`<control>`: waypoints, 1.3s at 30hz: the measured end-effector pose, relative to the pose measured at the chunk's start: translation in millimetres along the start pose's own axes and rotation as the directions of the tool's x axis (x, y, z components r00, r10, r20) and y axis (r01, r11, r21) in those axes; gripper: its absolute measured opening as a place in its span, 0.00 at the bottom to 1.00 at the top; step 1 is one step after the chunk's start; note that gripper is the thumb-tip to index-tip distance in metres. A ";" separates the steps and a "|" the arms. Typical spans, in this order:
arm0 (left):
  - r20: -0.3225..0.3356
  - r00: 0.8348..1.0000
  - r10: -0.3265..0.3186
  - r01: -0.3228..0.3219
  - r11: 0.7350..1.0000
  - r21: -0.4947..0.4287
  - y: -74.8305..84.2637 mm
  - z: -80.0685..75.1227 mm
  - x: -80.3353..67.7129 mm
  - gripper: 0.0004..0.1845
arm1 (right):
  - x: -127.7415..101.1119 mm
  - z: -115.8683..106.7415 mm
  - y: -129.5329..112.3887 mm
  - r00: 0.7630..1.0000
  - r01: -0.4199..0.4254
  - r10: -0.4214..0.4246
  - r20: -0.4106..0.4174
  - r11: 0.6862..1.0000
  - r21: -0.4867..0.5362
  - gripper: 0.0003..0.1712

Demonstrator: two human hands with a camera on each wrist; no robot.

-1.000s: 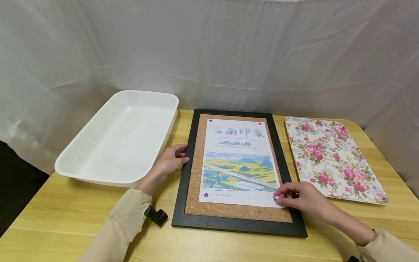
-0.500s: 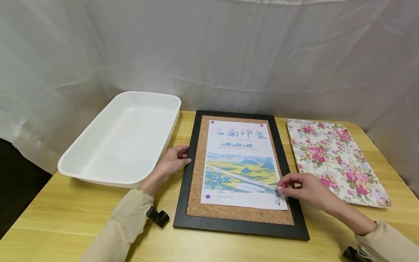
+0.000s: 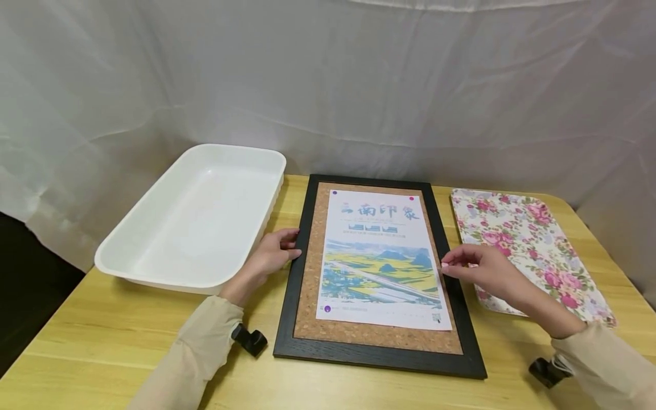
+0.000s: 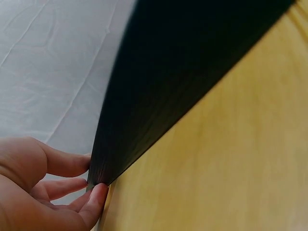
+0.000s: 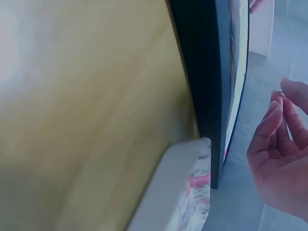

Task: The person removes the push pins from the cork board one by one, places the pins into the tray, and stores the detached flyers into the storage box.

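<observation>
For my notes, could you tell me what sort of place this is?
Probably a staged recording setup, not a home: a wooden table backed by a white sheet, with a corkboard, white bin and floral tray laid out.

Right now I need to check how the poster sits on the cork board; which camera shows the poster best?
The head view: the whole poster lies flat inside the black frame, its print legible. The right wrist view shows only its thin edge side-on beside the right hand. The left wrist view shows just the frame's dark edge, no poster.
</observation>
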State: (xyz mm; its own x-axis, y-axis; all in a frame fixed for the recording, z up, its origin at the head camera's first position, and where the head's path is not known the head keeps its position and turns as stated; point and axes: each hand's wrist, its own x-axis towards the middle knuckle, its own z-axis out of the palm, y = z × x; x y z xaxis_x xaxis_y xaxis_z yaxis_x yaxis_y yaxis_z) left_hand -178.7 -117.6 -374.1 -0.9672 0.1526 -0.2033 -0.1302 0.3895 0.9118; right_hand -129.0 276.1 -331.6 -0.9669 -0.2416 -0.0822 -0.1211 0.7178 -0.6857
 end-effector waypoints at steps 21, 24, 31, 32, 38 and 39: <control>-0.004 1.000 0.004 -0.004 1.000 -0.013 0.2 2.0 0.2 0.29 | 46.2 -26.4 -7.6 0.994 -0.051 0.055 -0.098 0.998 0.039 0.23; -0.005 1.000 0.005 -0.006 1.000 -0.015 -0.1 2.0 0.0 0.29 | 53.0 -32.4 -4.8 0.991 -0.061 0.066 -0.116 0.997 0.046 0.24; 0.001 1.000 0.008 -0.008 1.000 -0.012 -0.9 0.9 0.5 0.30 | 65.5 -45.2 9.0 0.980 -0.088 0.096 -0.174 0.995 0.052 0.27; 0.002 1.000 0.010 -0.010 1.000 -0.010 -1.2 0.9 0.5 0.30 | 66.6 -47.2 11.7 0.978 -0.092 0.101 -0.182 0.994 0.059 0.27; 0.003 1.000 0.017 -0.017 1.000 -0.011 -2.5 0.7 1.1 0.29 | 74.9 -61.7 28.6 0.958 -0.155 0.175 -0.225 0.982 0.107 0.35; 0.002 1.000 0.016 -0.016 1.000 -0.013 -2.7 0.6 1.1 0.29 | 76.5 -63.7 31.2 0.954 -0.166 0.187 -0.234 0.980 0.109 0.36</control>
State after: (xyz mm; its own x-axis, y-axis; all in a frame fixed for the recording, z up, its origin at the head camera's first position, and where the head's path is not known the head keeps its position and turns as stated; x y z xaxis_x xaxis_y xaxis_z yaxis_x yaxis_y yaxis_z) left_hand -179.4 -118.0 -377.0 -0.9686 0.1608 -0.1898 -0.1180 0.3748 0.9196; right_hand -221.1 321.6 -313.2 -0.9977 0.0568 -0.0376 0.0661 0.6727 -0.7369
